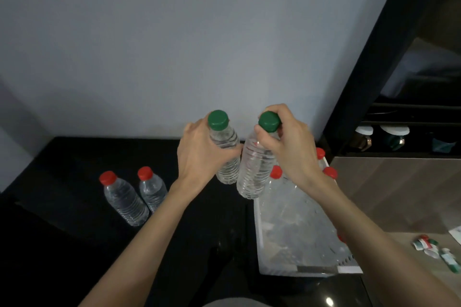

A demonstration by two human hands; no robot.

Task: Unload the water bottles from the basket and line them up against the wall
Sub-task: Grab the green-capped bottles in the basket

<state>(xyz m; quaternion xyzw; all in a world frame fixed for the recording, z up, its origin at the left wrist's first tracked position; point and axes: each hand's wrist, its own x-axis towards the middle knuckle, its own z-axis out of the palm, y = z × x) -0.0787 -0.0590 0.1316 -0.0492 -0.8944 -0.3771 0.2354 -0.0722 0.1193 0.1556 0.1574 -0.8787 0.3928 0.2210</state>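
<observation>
Now: both hands hold green-capped bottles between basket and wall.

Nearest, a white basket sits on the black counter, at the right. It holds clear bottles lying down, and the red caps show at its far end. Small green-and-white packets lie on the tan surface to the right of the basket. The left hand wraps its fingers round the shoulder of one green-capped bottle, just under the cap. The right hand curls round the neck and cap of a second green-capped bottle, whose base hangs by the basket's far left corner. The two held bottles are just beside each other and roughly upright. I cannot tell whether either base touches the counter. To the left, two red-capped bottles stand side by side on the counter. Farthest back is the plain grey wall.
</observation>
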